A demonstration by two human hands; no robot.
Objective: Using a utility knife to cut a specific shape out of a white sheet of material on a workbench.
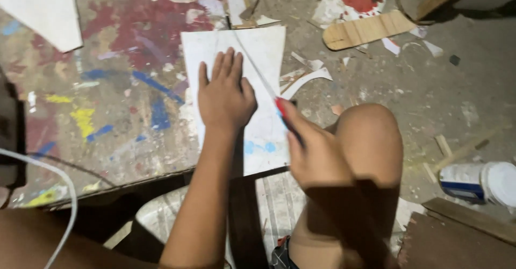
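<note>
A paint-splashed board fills most of the view, streaked red, blue and yellow, with grey floor to its right littered with offcuts. On the board's near edge lies a white sheet, roughly rectangular, reaching from the middle of the board to the edge just in front of the person. A bare knee rises just right of the sheet. The left hand lies flat on the sheet, palm down, fingers stretched and together, pressing it in place. The right hand is clenched around a red-handled tool, its thin blade running up across the sheet beside the left hand. A wooden slat lies well beyond, and a white can lies on its side by the knee.
</note>
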